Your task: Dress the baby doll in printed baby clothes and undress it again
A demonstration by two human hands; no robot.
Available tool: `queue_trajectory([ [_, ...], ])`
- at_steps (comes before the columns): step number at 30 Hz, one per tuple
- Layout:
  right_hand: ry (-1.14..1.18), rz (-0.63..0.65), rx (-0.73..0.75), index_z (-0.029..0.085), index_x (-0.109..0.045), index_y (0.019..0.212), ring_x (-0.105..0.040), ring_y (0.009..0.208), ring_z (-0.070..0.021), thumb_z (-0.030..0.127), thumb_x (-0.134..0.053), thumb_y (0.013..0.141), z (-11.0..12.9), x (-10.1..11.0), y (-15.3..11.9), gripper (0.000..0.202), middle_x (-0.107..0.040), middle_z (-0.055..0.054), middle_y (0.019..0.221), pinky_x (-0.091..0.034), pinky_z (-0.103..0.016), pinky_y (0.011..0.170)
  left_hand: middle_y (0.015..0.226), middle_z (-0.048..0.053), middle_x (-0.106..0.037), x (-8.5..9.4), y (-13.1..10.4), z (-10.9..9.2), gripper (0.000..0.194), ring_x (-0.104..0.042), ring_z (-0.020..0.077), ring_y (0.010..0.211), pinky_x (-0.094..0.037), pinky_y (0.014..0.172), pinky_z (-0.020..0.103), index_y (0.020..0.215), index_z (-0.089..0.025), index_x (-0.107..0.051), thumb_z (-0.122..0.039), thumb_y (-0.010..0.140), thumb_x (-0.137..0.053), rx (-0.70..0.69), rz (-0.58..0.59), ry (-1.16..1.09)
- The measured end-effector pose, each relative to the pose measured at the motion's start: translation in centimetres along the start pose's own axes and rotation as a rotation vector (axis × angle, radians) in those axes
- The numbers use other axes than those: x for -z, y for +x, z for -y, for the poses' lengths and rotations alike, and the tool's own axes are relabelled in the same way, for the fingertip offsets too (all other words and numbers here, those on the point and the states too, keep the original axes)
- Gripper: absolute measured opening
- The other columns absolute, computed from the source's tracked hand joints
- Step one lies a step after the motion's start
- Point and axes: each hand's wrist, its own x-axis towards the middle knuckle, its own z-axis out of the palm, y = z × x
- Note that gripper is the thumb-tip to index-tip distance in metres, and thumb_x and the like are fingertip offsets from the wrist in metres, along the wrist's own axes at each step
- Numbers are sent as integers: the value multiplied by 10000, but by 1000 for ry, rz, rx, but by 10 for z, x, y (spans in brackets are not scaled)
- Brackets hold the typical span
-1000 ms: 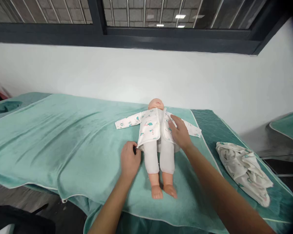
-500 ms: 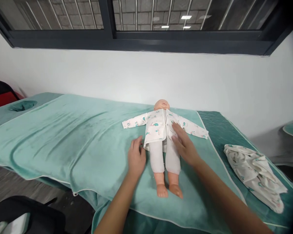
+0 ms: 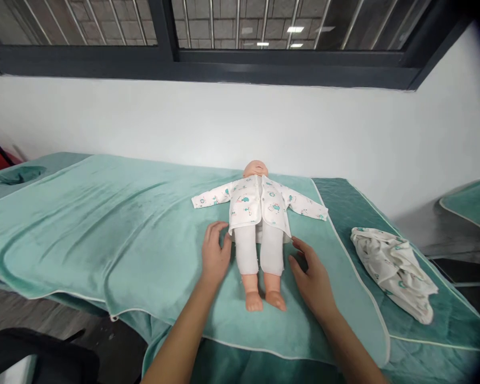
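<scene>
A baby doll (image 3: 254,301) lies on its back on the teal bed cover (image 3: 144,234), feet toward me. It wears a white printed jacket (image 3: 244,200) with sleeves spread wide; the front edges meet near the neck and part lower down. White cloth legs (image 3: 246,250) show below the hem. My left hand (image 3: 216,255) rests beside the jacket's lower left corner, thumb apart from the fingers, near the hem. On the other side, my right hand (image 3: 312,274) is by the lower right corner, fingers loosely bent and thumb apart. Neither hand visibly holds anything.
A crumpled white printed cloth (image 3: 396,272) lies at the right on a darker green cover. A face hole (image 3: 20,175) is at the bed's left end. Behind stands a white wall below a dark window frame (image 3: 224,69). A black chair (image 3: 44,354) stands lower left.
My right hand has come off the jacket's front and moved down to beside its lower right corner. My left hand stays by the left hem. The view has shifted slightly right.
</scene>
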Motion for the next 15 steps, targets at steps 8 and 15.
queue_trajectory([
  [8,-58,-31,73,239,-505,1332,-555,1206,-245,306,-514,941,-1,-3,0,397,-598,-89,1306,-453,-455,1039,1258,73,-571,-3,11,-7,336,-525,212,1205,-432,1062,410,1215,-243,-582,-133,907,-506,-172,60,25],
  [15,-8,-101,30,227,-525,1290,-572,1140,-240,313,-526,916,1,-7,6,384,-595,-102,1252,-491,-440,973,1032,40,-647,-18,45,-18,166,-578,198,1005,-466,881,333,1029,-226,-666,-237,911,-550,-89,77,-28],
])
